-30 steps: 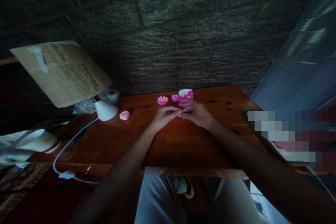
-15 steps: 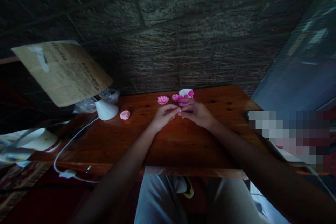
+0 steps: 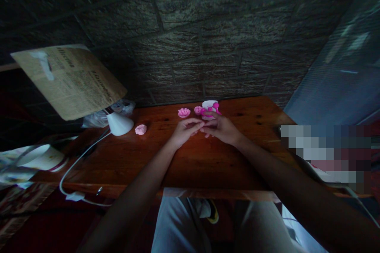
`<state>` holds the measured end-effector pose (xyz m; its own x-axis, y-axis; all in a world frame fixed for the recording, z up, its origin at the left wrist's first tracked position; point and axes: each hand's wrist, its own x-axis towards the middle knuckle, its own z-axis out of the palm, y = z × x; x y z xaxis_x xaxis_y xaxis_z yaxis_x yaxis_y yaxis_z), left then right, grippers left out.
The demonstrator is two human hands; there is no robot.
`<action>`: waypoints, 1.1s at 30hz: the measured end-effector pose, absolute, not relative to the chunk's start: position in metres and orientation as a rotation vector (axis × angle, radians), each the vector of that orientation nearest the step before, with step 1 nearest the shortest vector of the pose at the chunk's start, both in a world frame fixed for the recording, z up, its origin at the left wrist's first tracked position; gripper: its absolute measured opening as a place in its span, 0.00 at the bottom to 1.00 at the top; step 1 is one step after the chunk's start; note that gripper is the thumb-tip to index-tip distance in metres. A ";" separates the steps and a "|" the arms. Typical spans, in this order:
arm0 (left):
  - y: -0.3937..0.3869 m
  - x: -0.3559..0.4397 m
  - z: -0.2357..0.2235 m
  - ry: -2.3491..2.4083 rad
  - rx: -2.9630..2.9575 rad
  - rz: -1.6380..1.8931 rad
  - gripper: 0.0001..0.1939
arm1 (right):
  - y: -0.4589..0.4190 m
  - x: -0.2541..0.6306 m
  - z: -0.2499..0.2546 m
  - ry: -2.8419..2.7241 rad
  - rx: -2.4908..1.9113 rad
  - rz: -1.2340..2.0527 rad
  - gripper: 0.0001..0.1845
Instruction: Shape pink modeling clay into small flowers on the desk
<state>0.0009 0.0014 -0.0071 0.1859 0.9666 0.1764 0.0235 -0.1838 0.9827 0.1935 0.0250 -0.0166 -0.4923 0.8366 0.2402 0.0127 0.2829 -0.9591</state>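
Note:
My left hand [image 3: 184,131] and my right hand [image 3: 223,128] meet fingertip to fingertip over the far middle of the wooden table [image 3: 190,158]. Both are curled in a pinch around something too small and dim to name. Just behind my right hand stands a small white container [image 3: 209,105] with bright pink clay pieces [image 3: 214,107] on it. A pink clay flower [image 3: 184,112] lies left of it. A pale pink clay lump [image 3: 141,129] lies further left, near a white cone-shaped object [image 3: 120,123].
A newspaper sheet [image 3: 69,81] hangs at the left. A white cable [image 3: 74,166] runs from the cone over the table's front edge. Clear plastic wrap [image 3: 101,116] lies behind the cone. A dark brick-pattern wall [image 3: 192,35] backs the table. My knees show below the table.
My fingertips have shifted slightly against each other; both hands stay in the same spot. Nothing on the table has moved.

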 end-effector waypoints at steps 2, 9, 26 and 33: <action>0.001 0.001 -0.005 1.010 1.444 1.195 0.24 | 0.025 0.193 -0.017 -1.752 -0.781 1.291 0.35; 0.005 0.001 -0.005 0.970 1.433 1.238 0.24 | 0.024 0.196 -0.011 -1.834 -0.755 1.269 0.15; 0.011 -0.002 -0.012 0.983 1.412 1.265 0.23 | 0.022 0.196 -0.010 -1.947 -0.771 1.174 0.12; 0.010 0.001 -0.010 1.005 1.308 1.321 0.26 | 0.021 0.195 -0.010 -1.945 -0.789 1.155 0.11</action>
<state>0.0007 0.0103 -0.0098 0.0645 0.9817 0.1790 -0.0891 -0.1730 0.9809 0.1955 0.0215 -0.0099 -0.5463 0.7910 0.2753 0.1371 0.4087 -0.9023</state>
